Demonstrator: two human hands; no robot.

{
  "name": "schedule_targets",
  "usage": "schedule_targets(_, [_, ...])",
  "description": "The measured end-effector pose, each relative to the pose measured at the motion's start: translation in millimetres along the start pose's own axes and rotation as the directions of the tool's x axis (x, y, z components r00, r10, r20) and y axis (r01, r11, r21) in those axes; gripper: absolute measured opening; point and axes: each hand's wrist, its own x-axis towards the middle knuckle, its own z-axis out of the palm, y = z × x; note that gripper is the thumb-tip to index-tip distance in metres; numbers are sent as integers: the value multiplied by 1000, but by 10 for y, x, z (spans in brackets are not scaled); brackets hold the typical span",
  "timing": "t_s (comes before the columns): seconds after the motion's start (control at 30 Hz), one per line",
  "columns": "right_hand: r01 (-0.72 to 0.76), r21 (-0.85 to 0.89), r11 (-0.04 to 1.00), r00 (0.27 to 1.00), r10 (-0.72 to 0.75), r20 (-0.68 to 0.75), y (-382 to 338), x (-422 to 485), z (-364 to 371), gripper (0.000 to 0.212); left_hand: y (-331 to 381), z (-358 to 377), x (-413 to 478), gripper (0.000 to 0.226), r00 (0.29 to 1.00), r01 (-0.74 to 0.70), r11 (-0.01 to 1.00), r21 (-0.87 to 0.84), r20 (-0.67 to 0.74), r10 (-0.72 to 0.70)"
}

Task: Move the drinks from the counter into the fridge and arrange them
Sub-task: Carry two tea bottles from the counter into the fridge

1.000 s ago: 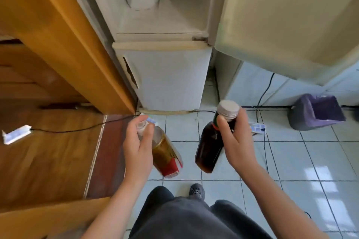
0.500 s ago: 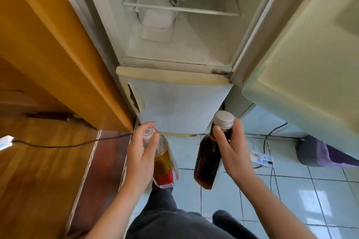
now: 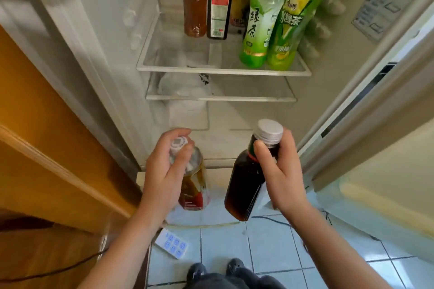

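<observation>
Both hands loaded below the fridge shelf (image 3: 223,71): left hand (image 3: 164,171) grips the amber bottle (image 3: 193,185), right hand (image 3: 281,176) the dark bottle (image 3: 244,185), both near-upright, free shelf space up-left, nearer left hand.

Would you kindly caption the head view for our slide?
Left hand grips an amber bottle, right hand a dark bottle, before the fridge shelf.

Bottles (image 3: 254,30) stand on the shelf (image 3: 223,72) (toward its back and right).
</observation>
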Motion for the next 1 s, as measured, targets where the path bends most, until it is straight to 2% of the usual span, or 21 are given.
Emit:
schedule_targets(0.17, [178, 37, 983, 984, -179, -1, -319, 642, 177, 16, 261, -142, 659, 20, 989, -137, 983, -124, -69, 129])
schedule_targets(0.3, [294, 69, 953, 956, -293, -25, -581, 1164, 284, 24, 589, -199, 1131, 16, 947, -311, 950, 1, -83, 310])
schedule_targets(0.37, [341, 80, 937, 940, -338, -48, -700, 1413, 330, 24, 737, -232, 1382, 15, 927, -350, 935, 53, -125, 354])
schedule_targets(0.5, [402, 97, 911, 913, -390, -115, -902, 1880, 436, 27, 953, -228, 1895, 14, 872, -454, 889, 54, -181, 456])
schedule_targets(0.73, [381, 51, 923, 912, -366, -186, -930, 2597, 624, 33, 947, -12, 2636, 19, 851, -418, 879, 228, -239, 467])
schedule_targets(0.9, [381, -33, 924, 912, -382, -148, -820, 2869, 753, 38, 798, 168, 2948, 21, 841, -393, 859, 328, -249, 480])
schedule_targets(1.0, [355, -36, 934, 924, -356, -142, -732, 2966, 793, 37, 684, 256, 3065, 22, 840, -407, 836, 369, -208, 501])
